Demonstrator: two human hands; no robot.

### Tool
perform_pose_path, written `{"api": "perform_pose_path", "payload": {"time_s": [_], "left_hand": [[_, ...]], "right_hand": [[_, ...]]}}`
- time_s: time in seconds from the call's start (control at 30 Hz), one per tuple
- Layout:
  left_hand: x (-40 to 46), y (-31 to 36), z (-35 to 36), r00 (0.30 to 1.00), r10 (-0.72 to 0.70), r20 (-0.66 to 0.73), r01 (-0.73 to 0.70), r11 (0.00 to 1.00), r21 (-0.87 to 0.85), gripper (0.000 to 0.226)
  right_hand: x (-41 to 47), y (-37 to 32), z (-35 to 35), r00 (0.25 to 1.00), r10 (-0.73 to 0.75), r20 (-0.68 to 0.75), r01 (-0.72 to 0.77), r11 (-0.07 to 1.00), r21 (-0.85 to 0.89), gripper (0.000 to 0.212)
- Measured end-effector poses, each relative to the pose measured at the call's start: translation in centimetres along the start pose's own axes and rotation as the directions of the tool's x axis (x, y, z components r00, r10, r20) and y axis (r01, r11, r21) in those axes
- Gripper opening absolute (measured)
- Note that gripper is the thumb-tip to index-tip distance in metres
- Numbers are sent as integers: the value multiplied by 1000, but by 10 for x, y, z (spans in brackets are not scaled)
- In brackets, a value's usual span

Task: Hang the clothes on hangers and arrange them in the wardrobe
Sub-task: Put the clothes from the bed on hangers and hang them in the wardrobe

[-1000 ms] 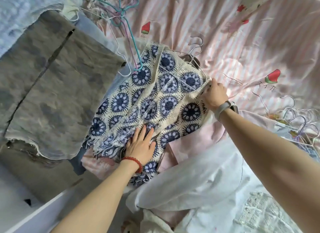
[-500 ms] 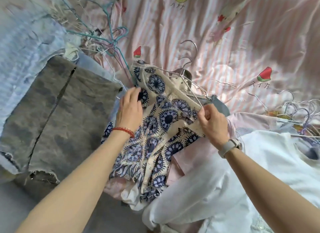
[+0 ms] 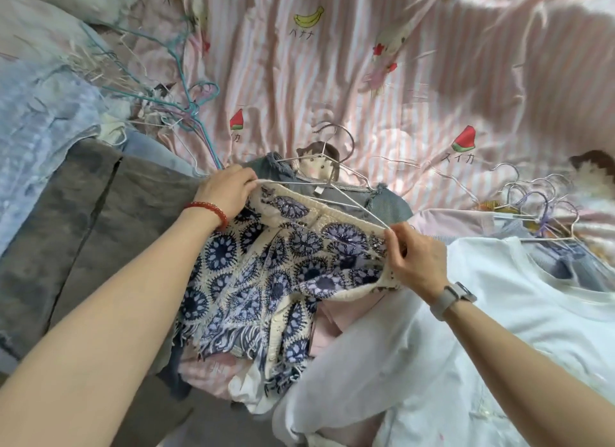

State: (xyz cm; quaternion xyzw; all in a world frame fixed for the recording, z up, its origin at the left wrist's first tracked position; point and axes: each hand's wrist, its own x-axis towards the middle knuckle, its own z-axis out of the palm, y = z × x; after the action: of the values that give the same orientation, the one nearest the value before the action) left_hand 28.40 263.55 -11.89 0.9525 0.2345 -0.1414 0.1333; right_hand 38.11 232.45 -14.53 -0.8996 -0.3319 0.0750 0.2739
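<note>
My left hand (image 3: 223, 193): fingers curled and pinching the left top edge of the crochet top (image 3: 266, 267), together with the left end of the wire hanger (image 3: 336, 193).
My right hand (image 3: 416, 263): thumb and fingers pinched on the right top edge of the same garment, right where the hanger's other shoulder ends.
Crochet top: cream with dark blue round motifs, stretched between my two hands, its fringed hem trailing down toward me over the heap of clothes.
Wire hanger: white, lying along the top's upper edge, hook pointing away from me (whether the wire sits fully inside the neckline I cannot tell).
Under the hanger: a blue-grey denim piece (image 3: 382, 203) with a frayed edge.
Bed sheet (image 3: 332, 80): pink-striped, printed with bananas and watermelon slices.
To my left: a grey garment (image 3: 83, 213) laid flat, with a tangle of teal and white hangers (image 3: 179, 103) beyond it.
To my right: a white garment (image 3: 499, 313) near my wrist, and a bunch of empty hangers (image 3: 539, 207) past it.
Wrists: red bead bracelet (image 3: 209, 210) on the left, a watch (image 3: 449, 296) on the right.
</note>
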Motion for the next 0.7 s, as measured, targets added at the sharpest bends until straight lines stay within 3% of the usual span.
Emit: {"api": "perform_pose_path", "payload": {"time_s": [0.1,0.27,0.37,0.53,0.7], "left_hand": [[-28,8,-1,1000,6,-30,-5,999,34,26],[-110,19,-3,999,17,-52,-22,994,-108,29],[-174,15,-4,987,-128,-97,102,965,-241,29],[-273,3,-6,893,-410,-185,309,858,-410,18],[-381,-17,-4,713,-667,-217,483,691,-538,9]], "right_hand": [[0,10,-2,997,54,-56,-59,994,-89,21],[6,-3,2,979,203,-18,-204,977,-65,15],[12,-34,2,998,68,-8,-69,997,-45,18],[14,-113,6,979,-194,-57,195,981,12,21],[-25,-197,27,898,-440,17,438,896,78,20]]}}
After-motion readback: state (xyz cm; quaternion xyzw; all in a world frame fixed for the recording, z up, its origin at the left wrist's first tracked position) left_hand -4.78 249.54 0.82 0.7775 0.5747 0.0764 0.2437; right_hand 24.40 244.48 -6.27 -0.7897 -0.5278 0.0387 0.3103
